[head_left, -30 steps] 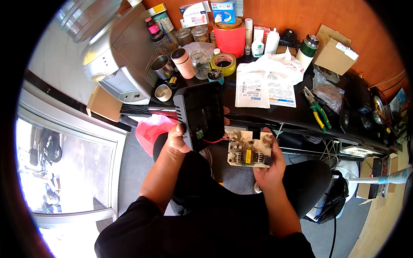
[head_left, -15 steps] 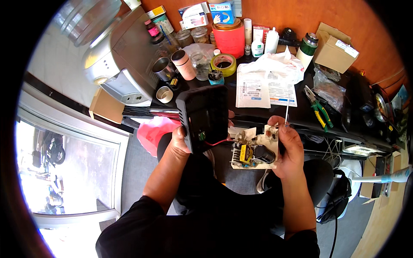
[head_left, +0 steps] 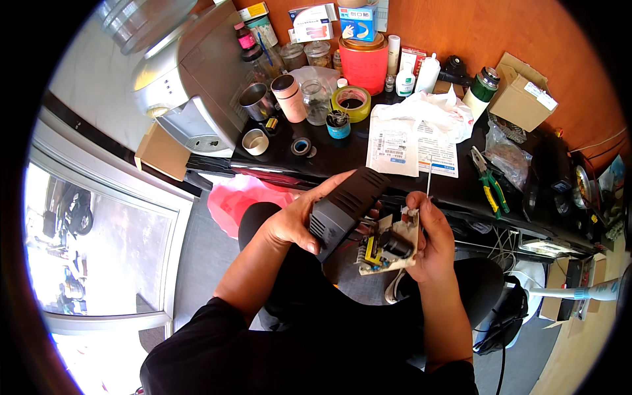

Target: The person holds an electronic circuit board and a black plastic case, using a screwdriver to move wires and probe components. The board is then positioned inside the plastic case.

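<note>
My left hand (head_left: 289, 220) is closed around a black plastic housing (head_left: 345, 204) with vent slots, whose outer face is turned up. To its right, my right hand (head_left: 432, 247) grips the edge of a pale circuit board (head_left: 388, 253). A yellow-labelled transformer (head_left: 372, 250) and a large black cylindrical part (head_left: 396, 243) stand on the board. A thin metal rod (head_left: 430, 176), perhaps a screwdriver shaft, sticks up from my right fingers; its handle is hidden. Board and housing are close together over my lap, and whether a wire links them is hard to see.
The black desk (head_left: 342, 155) ahead carries papers (head_left: 395, 148), green-yellow pliers (head_left: 488, 181), yellow tape (head_left: 351, 103), a black tape roll (head_left: 301, 146), a pink tumbler (head_left: 288, 99) and several jars. A water dispenser (head_left: 191, 85) stands left. Cables (head_left: 503, 243) hang below at right.
The housing has tipped over to the right, so its vented outside shows instead of its hollow inside. The circuit board has tilted and dropped slightly. The view has shifted a little.
</note>
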Motion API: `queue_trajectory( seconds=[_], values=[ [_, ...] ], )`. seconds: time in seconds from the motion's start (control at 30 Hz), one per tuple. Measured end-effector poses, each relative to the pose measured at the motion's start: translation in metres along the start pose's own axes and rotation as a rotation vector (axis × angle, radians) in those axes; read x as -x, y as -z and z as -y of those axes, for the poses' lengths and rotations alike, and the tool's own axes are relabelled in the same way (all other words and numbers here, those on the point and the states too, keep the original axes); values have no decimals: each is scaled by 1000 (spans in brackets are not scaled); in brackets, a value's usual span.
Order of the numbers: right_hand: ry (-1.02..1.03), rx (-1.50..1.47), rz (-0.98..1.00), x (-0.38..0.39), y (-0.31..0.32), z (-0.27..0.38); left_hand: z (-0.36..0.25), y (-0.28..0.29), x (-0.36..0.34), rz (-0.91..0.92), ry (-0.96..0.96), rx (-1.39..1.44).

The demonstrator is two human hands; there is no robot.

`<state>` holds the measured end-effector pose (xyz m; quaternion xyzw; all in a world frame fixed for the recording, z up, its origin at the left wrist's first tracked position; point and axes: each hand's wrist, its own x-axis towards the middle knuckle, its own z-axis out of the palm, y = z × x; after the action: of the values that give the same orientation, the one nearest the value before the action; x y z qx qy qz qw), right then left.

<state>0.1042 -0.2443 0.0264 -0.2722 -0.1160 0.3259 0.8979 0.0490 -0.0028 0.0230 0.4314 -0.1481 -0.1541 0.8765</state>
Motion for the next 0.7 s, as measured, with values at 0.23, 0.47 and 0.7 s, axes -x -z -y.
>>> queue_trajectory(
  seconds=[0.23, 0.47, 0.7],
  values=[
    [-71, -281, -136, -9, 17, -11, 22, 10, 8, -215, 198, -20],
    [-110, -147, -475, -21, 20, -14, 41, 3, -7, -241, 321, 160],
    [-186, 293, -536, -18, 20, -19, 37, -2, -13, -373, 349, 104]
  ],
)
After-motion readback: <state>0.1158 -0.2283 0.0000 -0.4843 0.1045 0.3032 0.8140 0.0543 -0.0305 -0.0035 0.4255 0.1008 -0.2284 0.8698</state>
